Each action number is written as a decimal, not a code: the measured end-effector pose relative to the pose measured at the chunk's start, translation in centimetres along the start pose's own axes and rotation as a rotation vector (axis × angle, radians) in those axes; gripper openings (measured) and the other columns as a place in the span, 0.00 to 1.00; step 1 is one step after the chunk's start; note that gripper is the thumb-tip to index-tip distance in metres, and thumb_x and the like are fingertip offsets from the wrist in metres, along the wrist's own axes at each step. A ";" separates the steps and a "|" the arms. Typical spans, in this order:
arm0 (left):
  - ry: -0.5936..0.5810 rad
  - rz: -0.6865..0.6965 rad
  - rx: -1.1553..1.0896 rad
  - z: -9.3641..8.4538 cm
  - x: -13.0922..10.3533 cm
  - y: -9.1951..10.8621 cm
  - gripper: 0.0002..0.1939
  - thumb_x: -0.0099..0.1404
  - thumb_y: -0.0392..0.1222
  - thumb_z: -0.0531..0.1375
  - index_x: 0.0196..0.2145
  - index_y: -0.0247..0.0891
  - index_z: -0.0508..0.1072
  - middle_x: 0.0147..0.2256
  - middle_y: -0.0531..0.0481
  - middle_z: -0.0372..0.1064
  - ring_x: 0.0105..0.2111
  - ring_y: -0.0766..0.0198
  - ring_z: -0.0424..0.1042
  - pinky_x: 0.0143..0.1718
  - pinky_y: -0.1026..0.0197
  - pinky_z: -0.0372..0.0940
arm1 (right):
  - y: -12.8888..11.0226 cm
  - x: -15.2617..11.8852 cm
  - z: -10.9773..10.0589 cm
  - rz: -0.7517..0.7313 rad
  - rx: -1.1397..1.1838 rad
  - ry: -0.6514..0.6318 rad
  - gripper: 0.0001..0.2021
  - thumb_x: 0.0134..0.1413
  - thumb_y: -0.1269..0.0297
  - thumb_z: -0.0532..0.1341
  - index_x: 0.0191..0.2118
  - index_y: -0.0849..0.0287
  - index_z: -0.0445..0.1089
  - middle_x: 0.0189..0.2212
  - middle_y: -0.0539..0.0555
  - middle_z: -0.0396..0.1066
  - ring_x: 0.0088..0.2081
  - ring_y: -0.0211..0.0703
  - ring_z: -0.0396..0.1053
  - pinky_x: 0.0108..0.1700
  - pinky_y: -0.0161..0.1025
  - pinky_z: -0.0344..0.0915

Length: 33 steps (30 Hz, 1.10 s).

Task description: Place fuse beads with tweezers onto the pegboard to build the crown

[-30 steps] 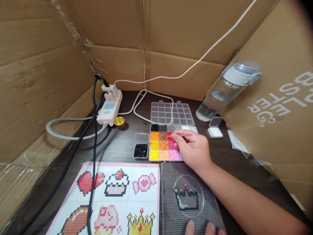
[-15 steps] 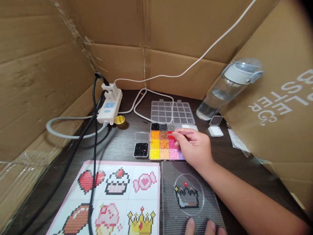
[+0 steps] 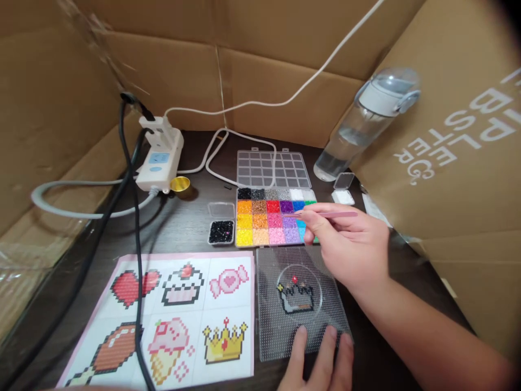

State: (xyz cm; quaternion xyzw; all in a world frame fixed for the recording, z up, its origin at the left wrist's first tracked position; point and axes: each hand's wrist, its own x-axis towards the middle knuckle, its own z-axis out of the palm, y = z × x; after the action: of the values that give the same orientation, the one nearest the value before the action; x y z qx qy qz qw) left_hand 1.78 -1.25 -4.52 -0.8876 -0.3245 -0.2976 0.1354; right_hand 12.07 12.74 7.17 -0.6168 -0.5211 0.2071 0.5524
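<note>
Pink tweezers [image 3: 340,214] are pinched in my right hand [image 3: 354,244], their tips over the purple part of a bead box [image 3: 259,221] sorted by colour. Whether a bead sits between the tips is too small to tell. My left hand [image 3: 321,361] has its fingers spread on the lower edge of a clear pegboard [image 3: 271,336]. On the pegboard is a crown outline of black beads [image 3: 296,310], with a red tip and a yellow left tip. Left of it lies a pattern sheet [image 3: 228,372] showing a heart, cupcake, candy, ice cream and crown.
A small box of black beads [image 3: 221,232] and a gold cup [image 3: 180,185] stand left of the bead box. A power strip [image 3: 160,163] and black cable [image 3: 140,271] are farther left. A water bottle [image 3: 358,127] and small white box [image 3: 343,197] stand right.
My right hand has moved right from the red beads, with the tweezers still in it. More of my left hand shows at the pegboard. The whole view has shifted.
</note>
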 end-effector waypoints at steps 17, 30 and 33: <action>-0.287 0.250 -0.248 -3.4 1.6 -2.5 0.21 0.70 0.52 0.48 0.59 0.59 0.61 0.56 0.45 0.64 0.57 0.47 0.60 0.57 0.37 0.40 | 3.5 -11.4 -7.1 0.164 -0.026 -0.055 0.09 0.54 0.73 0.62 0.37 0.53 0.78 0.21 0.48 0.72 0.26 0.38 0.71 0.34 0.38 0.72; -0.331 0.255 -0.271 -3.6 1.9 -2.7 0.21 0.71 0.52 0.45 0.59 0.59 0.61 0.57 0.45 0.64 0.58 0.46 0.58 0.55 0.36 0.39 | 3.7 -11.5 -7.1 0.071 -0.056 -0.073 0.12 0.54 0.77 0.62 0.36 0.53 0.78 0.24 0.47 0.73 0.31 0.38 0.74 0.36 0.36 0.73; -0.338 0.250 -0.276 -3.6 1.9 -2.6 0.21 0.71 0.52 0.45 0.59 0.59 0.61 0.57 0.45 0.63 0.58 0.46 0.57 0.55 0.36 0.40 | 3.6 -11.5 -7.2 0.064 -0.088 -0.073 0.11 0.54 0.77 0.62 0.35 0.53 0.78 0.25 0.47 0.74 0.33 0.39 0.75 0.39 0.35 0.73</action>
State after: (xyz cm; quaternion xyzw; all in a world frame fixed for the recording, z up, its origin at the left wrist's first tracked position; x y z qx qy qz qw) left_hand -0.39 0.08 -0.37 -0.9681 -0.1866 -0.1673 -0.0074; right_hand 15.29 -0.05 2.43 -0.6489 -0.5295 0.2239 0.4985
